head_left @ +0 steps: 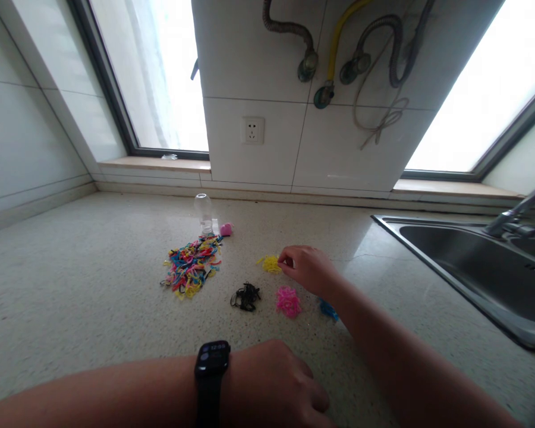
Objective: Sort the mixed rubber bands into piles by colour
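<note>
The right hand [310, 268] is lowered over the counter [116, 297], its fingers curled in and the thumb and forefinger drawn close together, with a small gap showing behind their tips; whether a band is pinched there cannot be told. Just beside those tips, on the left, lies the small heap of yellow bands [271, 264]. On the wearer's side of the right hand sit the pink bands [288, 301], with the black bands [246, 296] to their left, and the blue bands [329, 309] lie beside the right forearm, partly hidden by it. The left hand [279, 386] is nearest the wearer, below the pink and black bands, back upward and fingers bent; its palm is out of sight, so its grip cannot be told. A dark watch [213, 359] is strapped round that wrist. Well to the left of the right hand spreads the large mixed pile [191, 264] of many-coloured bands. At the pile's far end, beyond the right hand and to its left, are a clear jar [204, 214] and a pink cap [226, 229] just beside it. Well to the right of the right hand is the sink [463, 258] with its tap [528, 201]. Straight beyond both hands rises the tiled wall [245, 163], bearing a socket [252, 130].
</note>
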The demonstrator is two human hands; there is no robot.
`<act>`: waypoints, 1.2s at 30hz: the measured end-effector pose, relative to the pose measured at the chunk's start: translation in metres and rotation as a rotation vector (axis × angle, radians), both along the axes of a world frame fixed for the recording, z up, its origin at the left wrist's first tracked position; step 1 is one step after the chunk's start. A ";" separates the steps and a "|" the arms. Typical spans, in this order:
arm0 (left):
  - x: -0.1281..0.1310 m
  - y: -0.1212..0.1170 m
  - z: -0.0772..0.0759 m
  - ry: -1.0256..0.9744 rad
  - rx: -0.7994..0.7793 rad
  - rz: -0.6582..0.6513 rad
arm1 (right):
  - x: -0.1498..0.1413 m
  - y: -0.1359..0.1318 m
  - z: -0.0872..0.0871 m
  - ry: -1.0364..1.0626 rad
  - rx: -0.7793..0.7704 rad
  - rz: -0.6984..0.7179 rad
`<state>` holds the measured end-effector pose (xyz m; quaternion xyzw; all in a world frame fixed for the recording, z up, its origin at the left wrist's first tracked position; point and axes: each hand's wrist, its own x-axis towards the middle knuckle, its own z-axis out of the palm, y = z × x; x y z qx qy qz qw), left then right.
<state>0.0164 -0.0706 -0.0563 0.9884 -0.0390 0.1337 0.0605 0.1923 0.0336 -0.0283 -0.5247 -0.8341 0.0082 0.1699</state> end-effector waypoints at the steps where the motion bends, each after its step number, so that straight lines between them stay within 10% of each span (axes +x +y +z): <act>1: 0.000 0.000 0.000 0.001 0.000 0.002 | -0.001 0.000 -0.001 0.005 0.011 -0.011; 36: 0.001 0.003 0.002 -0.010 -0.035 -0.019 | 0.004 0.010 -0.004 0.151 0.037 -0.106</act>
